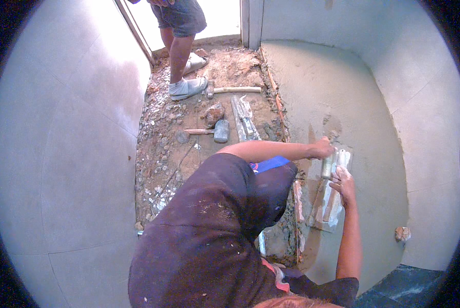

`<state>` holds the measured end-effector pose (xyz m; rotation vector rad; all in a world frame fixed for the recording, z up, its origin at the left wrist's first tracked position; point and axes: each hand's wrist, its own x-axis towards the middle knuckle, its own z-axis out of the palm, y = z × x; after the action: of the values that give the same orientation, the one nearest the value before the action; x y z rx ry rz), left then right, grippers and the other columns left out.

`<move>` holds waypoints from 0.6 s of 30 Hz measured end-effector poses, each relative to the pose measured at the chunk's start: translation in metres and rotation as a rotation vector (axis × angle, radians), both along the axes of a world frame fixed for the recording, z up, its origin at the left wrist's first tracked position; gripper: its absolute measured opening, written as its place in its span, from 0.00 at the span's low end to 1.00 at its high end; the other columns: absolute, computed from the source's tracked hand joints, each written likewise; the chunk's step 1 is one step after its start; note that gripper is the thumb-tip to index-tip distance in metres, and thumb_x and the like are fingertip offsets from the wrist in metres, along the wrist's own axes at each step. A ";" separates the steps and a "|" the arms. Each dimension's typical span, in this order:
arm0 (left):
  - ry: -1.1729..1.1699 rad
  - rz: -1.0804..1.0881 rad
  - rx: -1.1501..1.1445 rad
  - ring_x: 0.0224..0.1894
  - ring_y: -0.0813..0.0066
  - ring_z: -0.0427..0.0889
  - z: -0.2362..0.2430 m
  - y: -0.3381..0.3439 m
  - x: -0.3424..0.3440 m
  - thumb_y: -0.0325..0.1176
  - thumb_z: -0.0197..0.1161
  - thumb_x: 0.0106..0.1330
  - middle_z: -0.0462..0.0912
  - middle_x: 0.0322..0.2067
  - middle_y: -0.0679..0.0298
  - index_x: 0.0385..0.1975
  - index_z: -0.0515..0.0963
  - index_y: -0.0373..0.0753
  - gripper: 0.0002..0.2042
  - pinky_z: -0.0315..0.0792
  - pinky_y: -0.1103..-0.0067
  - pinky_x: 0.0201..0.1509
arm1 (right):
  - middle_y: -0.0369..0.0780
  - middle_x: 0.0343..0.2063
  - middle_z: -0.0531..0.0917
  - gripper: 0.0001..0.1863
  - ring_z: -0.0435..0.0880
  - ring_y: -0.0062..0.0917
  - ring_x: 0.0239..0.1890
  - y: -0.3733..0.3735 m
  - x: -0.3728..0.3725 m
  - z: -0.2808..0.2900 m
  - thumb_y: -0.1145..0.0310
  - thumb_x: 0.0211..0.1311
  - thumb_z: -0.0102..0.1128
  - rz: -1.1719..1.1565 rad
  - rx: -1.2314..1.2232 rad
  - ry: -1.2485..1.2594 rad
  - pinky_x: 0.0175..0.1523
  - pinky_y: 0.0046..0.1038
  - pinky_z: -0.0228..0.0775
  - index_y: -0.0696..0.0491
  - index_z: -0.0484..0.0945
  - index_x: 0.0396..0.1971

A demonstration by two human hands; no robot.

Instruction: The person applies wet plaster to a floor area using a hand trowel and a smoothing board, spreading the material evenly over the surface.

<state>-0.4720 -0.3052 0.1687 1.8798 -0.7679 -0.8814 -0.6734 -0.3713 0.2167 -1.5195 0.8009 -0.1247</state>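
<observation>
My left hand (322,148) reaches across at the right, fingers curled, above a pale greenish rounded piece (328,167). What it holds is partly hidden. My right hand (343,180) has its fingers bent around the upper part of a long, flat trowel (319,218). A raised bar runs along this trowel, and wet grey mortar smears its plate. Under both hands lies smooth wet mortar (373,200), with a rough patch (332,126) just beyond the left hand.
A ragged edge (273,84) separates the mortar from rubble-strewn ground (163,141). There lie a sledgehammer (235,90), a rubber mallet (220,131) and a stone (214,114). Another person (181,56) stands by the doorway. A broken chunk (402,234) sits near the right wall (430,169).
</observation>
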 end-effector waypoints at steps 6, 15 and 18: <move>-0.012 -0.460 -0.104 0.41 0.60 0.81 0.076 0.016 -0.058 0.46 0.56 0.64 0.82 0.39 0.47 0.39 0.77 0.27 0.22 0.74 0.64 0.44 | 0.37 0.29 0.79 0.15 0.78 0.22 0.27 0.034 -0.013 0.055 0.62 0.62 0.54 -0.017 0.036 -0.111 0.31 0.27 0.75 0.53 0.73 0.44; -0.115 -0.580 -0.026 0.44 0.65 0.79 0.057 0.151 0.008 0.50 0.56 0.65 0.83 0.41 0.55 0.45 0.78 0.34 0.23 0.71 0.69 0.50 | 0.34 0.20 0.74 0.09 0.73 0.17 0.18 0.022 -0.103 0.001 0.70 0.58 0.53 -0.017 -0.234 0.241 0.17 0.22 0.67 0.54 0.72 0.38; -0.070 -0.433 -0.177 0.42 0.66 0.79 0.034 0.245 0.017 0.54 0.53 0.67 0.83 0.41 0.58 0.47 0.78 0.36 0.25 0.71 0.69 0.50 | 0.35 0.23 0.75 0.12 0.74 0.17 0.18 0.011 -0.130 -0.026 0.72 0.55 0.56 0.008 -0.445 0.300 0.17 0.22 0.66 0.56 0.73 0.41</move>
<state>-0.4552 -0.0600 0.2029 1.6207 -1.2837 -0.9770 -0.8033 -0.3605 0.1902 -1.9925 1.0527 -0.0719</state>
